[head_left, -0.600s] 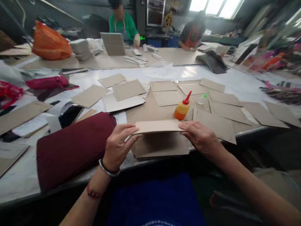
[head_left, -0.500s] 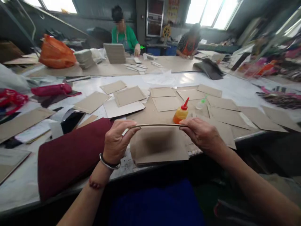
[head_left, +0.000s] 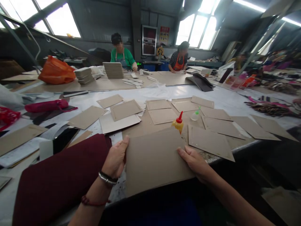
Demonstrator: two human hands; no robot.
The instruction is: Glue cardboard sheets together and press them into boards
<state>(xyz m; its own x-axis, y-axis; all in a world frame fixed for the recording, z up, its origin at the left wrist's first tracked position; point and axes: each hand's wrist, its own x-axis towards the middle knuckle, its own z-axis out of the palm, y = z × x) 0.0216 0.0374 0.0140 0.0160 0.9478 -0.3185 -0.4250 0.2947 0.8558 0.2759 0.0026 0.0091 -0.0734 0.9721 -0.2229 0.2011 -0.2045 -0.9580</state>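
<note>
Hands grip a brown cardboard sheet (head_left: 155,160) from both sides. The left hand (head_left: 116,158) is closed on the sheet's left edge, with the thumb on top and the fingers tucked under. It wears a silver bracelet (head_left: 107,178) on the wrist. The right hand (head_left: 192,161) is closed on the right edge, with the thumb lying on top. The sheet is right in front of the person, at the near side of the table (head_left: 225,94), and its near edge sticks out past the table toward the person. I cannot tell if it rests on the table or is lifted a little. Just behind the sheet's far edge stands a yellow glue bottle (head_left: 178,123) with a red tip. A small clear bottle (head_left: 195,115) with a green cap lies near it, a bit farther back. To the left of the left hand lies a big dark red cloth (head_left: 58,179), touching the wrist. Many smaller cardboard pieces (head_left: 211,142) are spread flat over the table. Far back on the left sits an orange bag (head_left: 56,70), and a stack of cards (head_left: 114,69) stands near it. Two other people work at the far side, one in a green top (head_left: 122,57) and one in an orange apron (head_left: 180,62).
</note>
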